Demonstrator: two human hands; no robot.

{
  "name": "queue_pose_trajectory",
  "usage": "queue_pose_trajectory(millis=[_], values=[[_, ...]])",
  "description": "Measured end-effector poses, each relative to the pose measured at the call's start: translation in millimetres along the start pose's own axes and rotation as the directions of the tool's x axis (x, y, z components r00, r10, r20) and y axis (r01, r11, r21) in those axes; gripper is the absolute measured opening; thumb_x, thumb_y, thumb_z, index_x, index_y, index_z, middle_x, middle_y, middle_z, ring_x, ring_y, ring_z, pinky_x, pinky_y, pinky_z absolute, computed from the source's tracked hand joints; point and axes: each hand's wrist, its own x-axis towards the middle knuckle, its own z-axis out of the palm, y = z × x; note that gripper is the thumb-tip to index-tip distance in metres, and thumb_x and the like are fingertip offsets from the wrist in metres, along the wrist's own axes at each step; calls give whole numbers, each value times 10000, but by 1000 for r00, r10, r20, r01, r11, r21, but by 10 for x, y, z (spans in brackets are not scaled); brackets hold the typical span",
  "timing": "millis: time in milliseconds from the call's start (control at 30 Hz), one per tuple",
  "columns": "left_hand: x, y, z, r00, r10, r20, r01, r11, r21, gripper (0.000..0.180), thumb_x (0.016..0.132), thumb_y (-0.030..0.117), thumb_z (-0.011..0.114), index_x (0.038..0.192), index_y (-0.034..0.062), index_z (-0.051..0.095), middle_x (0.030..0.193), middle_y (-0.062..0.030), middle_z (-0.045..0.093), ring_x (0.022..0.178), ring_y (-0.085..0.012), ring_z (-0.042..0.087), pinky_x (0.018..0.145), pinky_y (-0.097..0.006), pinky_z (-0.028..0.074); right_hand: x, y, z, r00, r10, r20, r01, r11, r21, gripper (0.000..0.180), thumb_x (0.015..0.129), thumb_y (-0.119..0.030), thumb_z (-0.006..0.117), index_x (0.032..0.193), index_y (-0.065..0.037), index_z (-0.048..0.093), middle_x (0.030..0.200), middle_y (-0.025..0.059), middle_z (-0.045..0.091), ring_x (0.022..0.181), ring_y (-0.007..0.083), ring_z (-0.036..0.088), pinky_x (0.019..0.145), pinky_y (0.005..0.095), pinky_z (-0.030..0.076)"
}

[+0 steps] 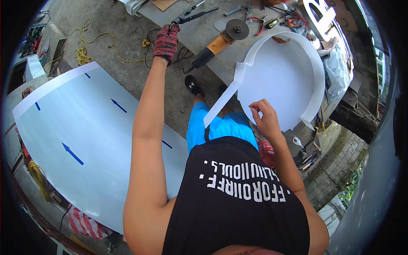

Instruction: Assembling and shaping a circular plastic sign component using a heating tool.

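My left hand (165, 44), in a red and black knit glove, is stretched far forward. It is closed around a dark pliers-like tool (185, 18) whose two long arms spread apart; its exact kind is unclear. My bare right hand (268, 120) hovers over or rests near the lower part of a white rounded sheet-metal shape (278, 80). The fingers are loosely bent and apart, with nothing visible in them. A raised white strip (316, 63) borders the shape, and its free end (223, 102) sticks out toward my legs. Beside the shape lies a yellow and black angle grinder (217, 44).
Red-handled pliers (259, 27), a screwdriver (272, 24) and a white letter-like piece (318, 19) lie on the worktable (197, 36). A large pale panel with blue arrows (85, 127) fills the left. Yellow cord (83, 53) trails over the floor. A red glove (266, 153) lies by my right arm.
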Motion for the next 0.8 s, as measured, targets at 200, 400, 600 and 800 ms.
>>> queue_pose_trajectory(millis=[200, 400, 600, 800], values=[[-1045, 1100, -594, 918, 285, -277, -215, 942, 257, 308, 1014, 328, 637, 1019, 32, 720, 835, -137, 724, 734, -245, 680, 711, -375, 529, 102, 31, -449, 956, -272, -111, 265, 962, -67, 74, 929, 7, 647, 993, 15, 682, 932, 130, 657, 836, 259, 656, 762, 362, 522], [-2948, 1946, -788, 859, 245, -450, 1, 878, 480, 220, 998, 241, 679, 996, 22, 708, 816, -95, 707, 728, -169, 635, 698, -318, 513, 71, -240, -701, 784, -586, -203, 573, 810, -126, 165, 848, 47, 712, 997, -16, 684, 948, 120, 674, 901, 294, 648, 783, 391, 527], [-4234, 2201, -152, 859, 180, -480, 77, 880, 469, 165, 973, 172, 714, 951, 13, 677, 676, -81, 607, 575, -145, 549, 571, -302, 472, -344, -694, -426, 590, -806, -34, 805, 585, 101, 675, 776, -52, 820, 1383, -104, 529, 1303, 116, 579, 1198, 360, 552, 1013, 458, 486], [-4773, 2380, 247, 950, -136, -281, 197, 959, 204, 143, 967, 138, 697, 1017, 4, 698, 801, -170, 710, 663, -280, 699, 623, -366, 537, -575, -685, -214, 550, -832, 67, 798, 547, 253, 732, 743, -93, 830, 1396, -72, 500, 1349, 121, 546, 1319, 351, 497, 1132, 491, 381]])
